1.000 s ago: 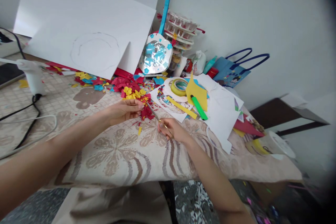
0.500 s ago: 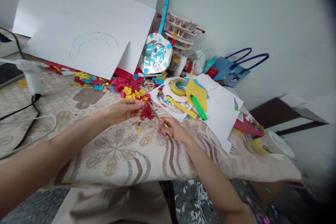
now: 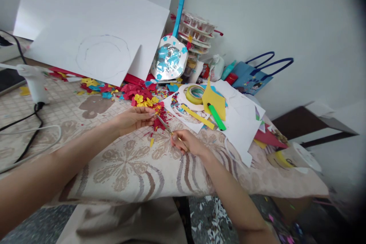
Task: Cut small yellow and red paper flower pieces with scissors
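My right hand (image 3: 184,141) is closed around gold-handled scissors (image 3: 163,122), whose blades point up and left. The blade tips reach the fingertips of my left hand (image 3: 140,118), which are pinched together over the table. What they pinch is too small to make out; yellow and red paper bits lie right behind. Just past my left hand is a heap of red paper flowers (image 3: 137,92) with some yellow paper flowers (image 3: 145,101) on it. A yellow paper strip (image 3: 197,116) and a green marker-like tool (image 3: 216,116) lie right of the scissors.
A tape roll (image 3: 195,94), folded yellow paper (image 3: 215,101) and white sheets (image 3: 240,122) lie on the right. A round fan with a blue handle (image 3: 168,58) leans at the back, beside white boards (image 3: 103,57). A white glue gun (image 3: 33,84) with cables stands left.
The scissors have shifted slightly left and now reach my left fingertips; their blades look closer together. My left hand has barely moved, and things on the table stay put.
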A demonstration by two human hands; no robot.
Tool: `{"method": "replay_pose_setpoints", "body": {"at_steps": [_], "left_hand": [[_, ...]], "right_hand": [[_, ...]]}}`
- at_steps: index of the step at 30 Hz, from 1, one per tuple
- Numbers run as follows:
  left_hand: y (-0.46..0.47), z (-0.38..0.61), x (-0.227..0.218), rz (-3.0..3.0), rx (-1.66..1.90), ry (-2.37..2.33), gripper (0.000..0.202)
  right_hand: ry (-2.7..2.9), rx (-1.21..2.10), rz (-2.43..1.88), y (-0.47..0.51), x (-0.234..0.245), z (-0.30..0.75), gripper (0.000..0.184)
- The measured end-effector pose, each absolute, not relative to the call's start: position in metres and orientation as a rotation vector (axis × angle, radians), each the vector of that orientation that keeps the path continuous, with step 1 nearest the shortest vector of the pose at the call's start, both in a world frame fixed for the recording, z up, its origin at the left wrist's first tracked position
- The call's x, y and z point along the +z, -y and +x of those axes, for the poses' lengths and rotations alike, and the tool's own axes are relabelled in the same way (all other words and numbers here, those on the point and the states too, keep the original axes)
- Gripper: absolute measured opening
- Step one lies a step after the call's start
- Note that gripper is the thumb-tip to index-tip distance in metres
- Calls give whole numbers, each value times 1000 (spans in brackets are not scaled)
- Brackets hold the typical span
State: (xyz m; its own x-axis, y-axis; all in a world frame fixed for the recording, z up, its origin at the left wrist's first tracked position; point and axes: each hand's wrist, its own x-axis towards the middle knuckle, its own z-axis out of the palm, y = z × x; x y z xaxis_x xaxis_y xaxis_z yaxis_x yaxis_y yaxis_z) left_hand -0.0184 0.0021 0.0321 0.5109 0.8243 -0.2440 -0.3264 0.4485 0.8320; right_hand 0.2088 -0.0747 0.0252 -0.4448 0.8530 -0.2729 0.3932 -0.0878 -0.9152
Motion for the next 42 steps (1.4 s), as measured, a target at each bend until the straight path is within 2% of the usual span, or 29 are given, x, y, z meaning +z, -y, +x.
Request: {"method": "replay_pose_setpoints", "body": {"at_steps": [11,30,37,42], "left_hand": [[-1,-17,33,785,762,-758,8],[2,-15,34,756,778,-783,10],[1,-15,35,778,792,-800,2],[1,-14,35,861,802,-833,4]], "right_hand": [[1809,1471,-1423,72,15,210,34],[2030,1166,-1498,75,24,206,31],[2131,1009,-1492,76,33,203,34],[2190,913,-1504,75,36,201,36]]}}
